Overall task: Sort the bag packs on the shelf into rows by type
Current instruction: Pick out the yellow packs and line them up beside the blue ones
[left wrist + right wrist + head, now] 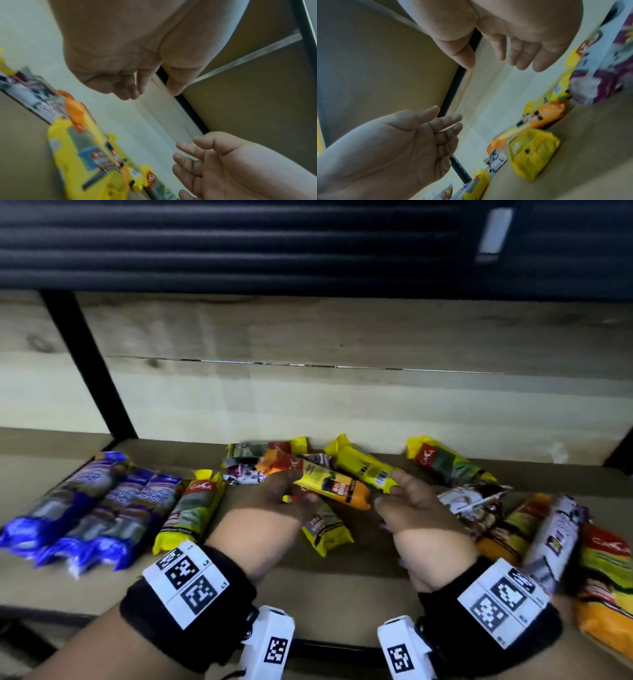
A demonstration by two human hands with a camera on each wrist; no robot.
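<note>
A person's two hands hover over a matte tan shelf (342,583) backed by pale wood-grain panels, amid a scatter of glossy, crinkled plastic packs. The left hand (274,505) and the right hand (414,508) face each other, palms inward, on either side of a long orange-and-yellow pack (329,484) that lies slantwise on top of the heap between them. In the wrist views both hands hold nothing: the left hand's fingers (447,121) are spread and nearly straight, the right hand's fingers (187,148) loosely extended and apart. Whether either hand touches the pack cannot be told from the head view.

At the shelf's left, three blue tubular packs (92,508) lie side by side in a row, their sealed ends crimped; just beside them rests a yellow pack with a green panel (191,505). A short yellow pack (325,529) lies below the hands, and more yellow packs (366,467) and a white printed sachet (243,474) crowd the back edge. On the right sits a jumbled pile (548,529) of orange, yellow and white-and-purple packs, blurred. Black wristbands with white coded tags (185,577) wrap both wrists.
</note>
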